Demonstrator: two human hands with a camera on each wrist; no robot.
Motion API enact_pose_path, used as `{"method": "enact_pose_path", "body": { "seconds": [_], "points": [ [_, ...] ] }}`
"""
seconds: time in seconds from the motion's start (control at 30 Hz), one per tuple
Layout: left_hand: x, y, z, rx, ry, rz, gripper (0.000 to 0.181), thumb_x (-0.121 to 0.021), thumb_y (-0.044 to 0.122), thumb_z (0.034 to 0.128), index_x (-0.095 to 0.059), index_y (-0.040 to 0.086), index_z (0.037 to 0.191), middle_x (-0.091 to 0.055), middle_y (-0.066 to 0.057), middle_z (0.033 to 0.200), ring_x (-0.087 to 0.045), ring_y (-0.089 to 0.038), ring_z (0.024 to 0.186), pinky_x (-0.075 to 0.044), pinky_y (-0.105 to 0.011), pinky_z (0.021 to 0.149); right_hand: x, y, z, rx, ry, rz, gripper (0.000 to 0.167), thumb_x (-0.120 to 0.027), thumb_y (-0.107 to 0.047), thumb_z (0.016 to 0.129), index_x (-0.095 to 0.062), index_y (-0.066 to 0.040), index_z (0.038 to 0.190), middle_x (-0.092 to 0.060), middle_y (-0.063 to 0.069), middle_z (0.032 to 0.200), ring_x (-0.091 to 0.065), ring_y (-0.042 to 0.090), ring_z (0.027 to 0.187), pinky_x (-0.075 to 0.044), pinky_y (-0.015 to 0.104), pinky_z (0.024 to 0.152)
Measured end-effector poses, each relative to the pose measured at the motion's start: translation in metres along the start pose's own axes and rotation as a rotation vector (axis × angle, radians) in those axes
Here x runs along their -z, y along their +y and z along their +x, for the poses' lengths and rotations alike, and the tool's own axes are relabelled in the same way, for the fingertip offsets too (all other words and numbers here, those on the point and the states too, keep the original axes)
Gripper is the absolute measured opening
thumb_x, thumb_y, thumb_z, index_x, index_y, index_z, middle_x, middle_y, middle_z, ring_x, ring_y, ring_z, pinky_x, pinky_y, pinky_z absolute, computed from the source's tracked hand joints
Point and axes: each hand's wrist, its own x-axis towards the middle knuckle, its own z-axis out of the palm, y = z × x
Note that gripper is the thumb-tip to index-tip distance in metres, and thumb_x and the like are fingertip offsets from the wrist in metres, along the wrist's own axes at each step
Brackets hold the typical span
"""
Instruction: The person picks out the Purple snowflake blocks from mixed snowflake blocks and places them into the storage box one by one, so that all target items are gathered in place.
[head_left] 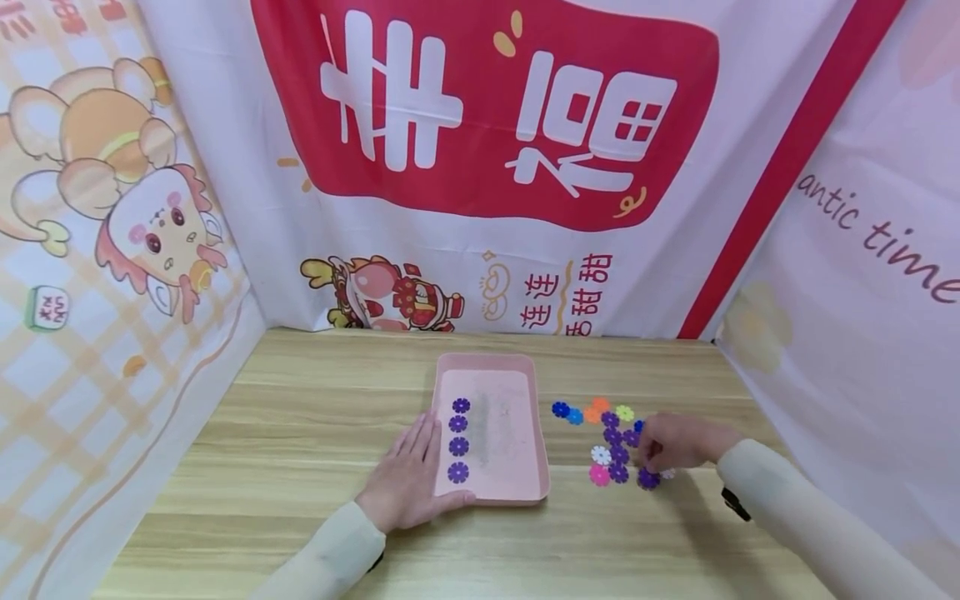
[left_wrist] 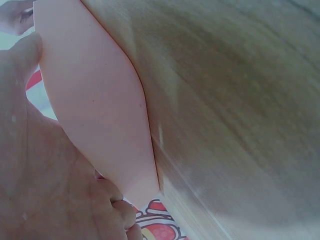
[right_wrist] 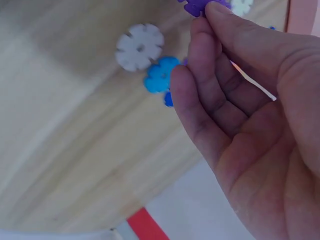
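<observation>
Many discs (head_left: 612,436) (several purple) crowd the right hand (head_left: 684,442).

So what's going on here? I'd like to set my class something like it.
A person is working with both hands at a wooden table. The left hand rests at the left edge of a pink tray, where four purple flower-shaped pieces lie in a line. To the tray's right, the right hand pinches another purple piece beside a cluster of mixed-colour pieces.
</observation>
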Motion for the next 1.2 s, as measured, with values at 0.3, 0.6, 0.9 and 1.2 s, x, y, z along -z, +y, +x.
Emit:
{"method": "enact_pose_path", "body": {
  "seconds": [0.3,0.6,0.9,1.2],
  "points": [
    [0.005,0.001,-0.001,0.016,-0.022,0.031,0.121,-0.051,0.085,0.0876,-0.018,-0.002,0.165,-0.011,-0.023,0.175,-0.015,-0.04,0.164,-0.022,-0.055,0.134,0.044,-0.02,0.018,0.042,-0.005,-0.059,0.022,-0.071,-0.009,0.097,-0.072,-0.016,0.075,-0.066,-0.003,0.071,-0.053,0.006,0.065,-0.049,0.021,0.064],
    [0.007,0.002,-0.001,0.011,-0.013,0.037,0.121,-0.051,0.085,0.0875,-0.017,-0.001,0.165,-0.012,-0.024,0.175,-0.016,-0.041,0.163,-0.024,-0.056,0.133,0.084,-0.052,0.047,0.085,0.042,-0.089,0.017,-0.068,-0.012,0.1,-0.076,-0.014,0.085,-0.068,-0.002,0.075,-0.056,0.008,0.066,-0.053,0.022,0.068],
    [0.005,0.002,-0.001,0.019,-0.021,0.032,0.121,-0.051,0.086,0.0872,-0.017,-0.001,0.165,-0.011,-0.023,0.175,-0.015,-0.04,0.164,-0.023,-0.055,0.133,0.093,-0.09,0.091,0.142,0.054,-0.116,0.031,-0.064,-0.011,0.101,-0.065,-0.016,0.071,-0.055,-0.008,0.064,-0.049,0.007,0.059,-0.045,0.021,0.061],
    [0.002,0.001,-0.001,0.024,-0.023,0.017,0.122,-0.053,0.085,0.087,-0.017,-0.002,0.165,-0.01,-0.023,0.175,-0.014,-0.04,0.164,-0.022,-0.056,0.134,0.09,-0.126,0.141,0.167,0.146,-0.146,0.021,-0.065,-0.02,0.103,-0.072,-0.016,0.084,-0.067,-0.005,0.075,-0.057,0.009,0.065,-0.051,0.025,0.065]
  ]
}}
